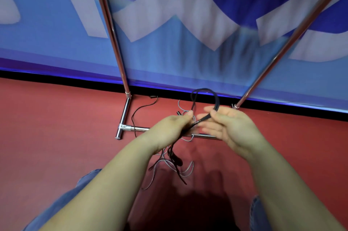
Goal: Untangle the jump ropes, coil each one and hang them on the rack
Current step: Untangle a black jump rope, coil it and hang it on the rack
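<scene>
Black rope (205, 92) looped upward; grey rope (170, 164) tangled on floor; chrome rack (111, 23) behind

Sports hall (red floor (56, 136), blue banner (169, 51)).

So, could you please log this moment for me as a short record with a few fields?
left hand: left hand grips the black rope
right hand: right hand pinches the same rope, which arches in a loop above both hands
grey rope: grey rope lies loose on the red floor under the hands, crossing black strands
rack: metal rack stands by the blue banner; nothing visibly hung on it
progress: ropes not yet sorted or hung
</scene>
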The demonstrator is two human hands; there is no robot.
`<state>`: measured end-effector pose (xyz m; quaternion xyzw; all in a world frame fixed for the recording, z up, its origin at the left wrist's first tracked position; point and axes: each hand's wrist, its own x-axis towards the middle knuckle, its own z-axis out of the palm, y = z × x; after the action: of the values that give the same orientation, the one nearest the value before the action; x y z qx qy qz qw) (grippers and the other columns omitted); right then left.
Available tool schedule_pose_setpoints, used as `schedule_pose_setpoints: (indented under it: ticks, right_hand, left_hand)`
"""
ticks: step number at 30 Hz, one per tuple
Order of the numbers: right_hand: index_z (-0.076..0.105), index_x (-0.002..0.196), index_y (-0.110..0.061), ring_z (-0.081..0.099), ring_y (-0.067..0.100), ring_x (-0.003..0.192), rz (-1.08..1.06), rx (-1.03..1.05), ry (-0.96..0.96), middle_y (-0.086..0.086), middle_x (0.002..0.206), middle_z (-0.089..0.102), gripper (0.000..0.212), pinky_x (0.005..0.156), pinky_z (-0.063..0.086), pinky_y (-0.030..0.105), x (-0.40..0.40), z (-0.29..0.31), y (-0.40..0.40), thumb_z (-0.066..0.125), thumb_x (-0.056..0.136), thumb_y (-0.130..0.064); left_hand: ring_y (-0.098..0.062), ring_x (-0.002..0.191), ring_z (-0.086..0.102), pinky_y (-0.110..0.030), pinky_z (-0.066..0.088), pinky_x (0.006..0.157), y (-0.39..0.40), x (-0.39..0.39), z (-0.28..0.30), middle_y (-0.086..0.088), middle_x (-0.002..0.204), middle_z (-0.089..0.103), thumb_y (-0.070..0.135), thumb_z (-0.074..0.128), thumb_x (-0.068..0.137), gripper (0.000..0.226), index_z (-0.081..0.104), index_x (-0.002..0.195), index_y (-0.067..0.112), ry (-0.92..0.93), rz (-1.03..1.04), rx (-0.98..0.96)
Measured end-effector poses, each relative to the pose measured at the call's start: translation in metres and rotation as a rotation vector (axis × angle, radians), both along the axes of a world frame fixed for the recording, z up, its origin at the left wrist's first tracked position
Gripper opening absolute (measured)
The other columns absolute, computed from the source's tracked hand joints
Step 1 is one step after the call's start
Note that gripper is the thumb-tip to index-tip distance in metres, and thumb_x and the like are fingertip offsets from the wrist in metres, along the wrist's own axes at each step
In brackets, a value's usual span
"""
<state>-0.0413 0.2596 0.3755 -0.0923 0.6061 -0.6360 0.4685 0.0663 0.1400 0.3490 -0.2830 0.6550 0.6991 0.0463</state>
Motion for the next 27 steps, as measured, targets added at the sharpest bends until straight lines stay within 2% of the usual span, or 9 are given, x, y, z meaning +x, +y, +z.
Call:
schedule_pose_setpoints:
  ticks: [3,8,11,14,17,20,22,24,27]
  right_hand:
    - [0.059,0.093,-0.008,0.071,0.014,0.064,-0.17,-0.082,-0.101,0.003,0.072,0.073,0.017,0.06,0.057,0.022,-0.009,0.005,0.003,0.042,0.096,-0.007]
    - [0.056,0.093,-0.005,0.071,0.015,0.063,-0.457,-0.209,-0.25,0.006,0.069,0.073,0.016,0.057,0.057,0.022,-0.022,0.004,0.008,0.041,0.098,-0.005]
    - [0.058,0.092,-0.005,0.071,0.015,0.065,-0.499,-0.212,-0.231,0.006,0.068,0.072,0.015,0.057,0.057,0.023,-0.026,0.003,0.009,0.045,0.097,-0.011]
    - [0.058,0.097,-0.011,0.071,0.013,0.076,-0.288,-0.097,-0.108,0.006,0.087,0.072,0.013,0.065,0.057,0.026,-0.019,-0.004,0.006,0.05,0.095,-0.021]
    - [0.06,0.106,-0.013,0.063,0.008,0.083,0.16,0.208,0.249,0.009,0.105,0.067,0.018,0.075,0.052,0.021,-0.003,-0.017,0.005,0.061,0.088,-0.015]
    - [0.063,0.089,-0.015,0.06,0.012,0.087,0.507,0.327,0.335,0.015,0.102,0.068,0.015,0.095,0.049,0.03,0.016,-0.026,0.003,0.07,0.08,-0.005]
    - [0.064,0.083,-0.017,0.063,0.014,0.089,0.538,0.338,0.407,0.008,0.094,0.069,0.014,0.096,0.049,0.035,0.022,-0.03,0.0,0.071,0.08,-0.005]
    - [0.066,0.082,-0.015,0.062,0.016,0.083,0.477,0.33,0.497,0.011,0.087,0.07,0.008,0.089,0.051,0.035,0.021,-0.032,-0.001,0.068,0.083,-0.007]
    - [0.066,0.09,-0.008,0.061,0.014,0.077,0.415,0.3,0.545,0.009,0.082,0.068,0.006,0.074,0.049,0.025,0.018,-0.028,-0.002,0.061,0.089,-0.011]
  left_hand:
    - [-0.014,0.095,0.065,-0.016,0.047,0.089,0.003,0.002,0.004,-0.013,0.1,0.073,0.043,0.031,0.101,0.05,0.068,0.097,0.009,-0.055,-0.088,-0.017]
    - [0.002,0.077,0.059,-0.018,0.049,0.073,0.003,0.004,0.001,0.006,0.086,0.069,0.025,0.046,0.099,0.017,0.058,0.092,0.016,-0.072,-0.159,-0.158]
    - [-0.014,0.076,0.063,-0.037,0.053,0.085,0.002,0.004,-0.007,0.003,0.077,0.067,0.012,0.047,0.099,0.017,0.058,0.086,0.014,-0.074,-0.111,-0.181]
    - [-0.007,0.061,0.064,-0.031,0.054,0.072,0.001,0.001,-0.006,0.002,0.068,0.066,0.007,0.044,0.1,0.022,0.057,0.082,0.012,-0.027,0.022,-0.083]
    - [-0.006,0.054,0.064,-0.022,0.055,0.059,0.003,-0.003,0.0,-0.005,0.071,0.064,0.007,0.043,0.1,0.022,0.056,0.082,0.009,0.015,0.142,0.051]
    - [-0.009,0.052,0.065,-0.021,0.056,0.052,0.0,-0.006,0.002,-0.008,0.071,0.065,0.009,0.044,0.099,0.021,0.056,0.082,0.007,0.04,0.302,0.193]
    - [-0.011,0.055,0.067,-0.022,0.057,0.053,-0.003,-0.006,0.003,-0.006,0.068,0.068,0.01,0.047,0.099,0.019,0.056,0.082,0.007,0.059,0.411,0.272]
    - [-0.013,0.057,0.069,-0.023,0.057,0.053,-0.005,-0.006,0.002,-0.004,0.064,0.07,0.011,0.048,0.098,0.019,0.055,0.081,0.007,0.098,0.493,0.362]
    - [-0.012,0.062,0.07,-0.022,0.058,0.058,-0.008,-0.008,0.003,-0.005,0.072,0.071,0.015,0.048,0.098,0.017,0.056,0.085,0.009,0.166,0.534,0.416]
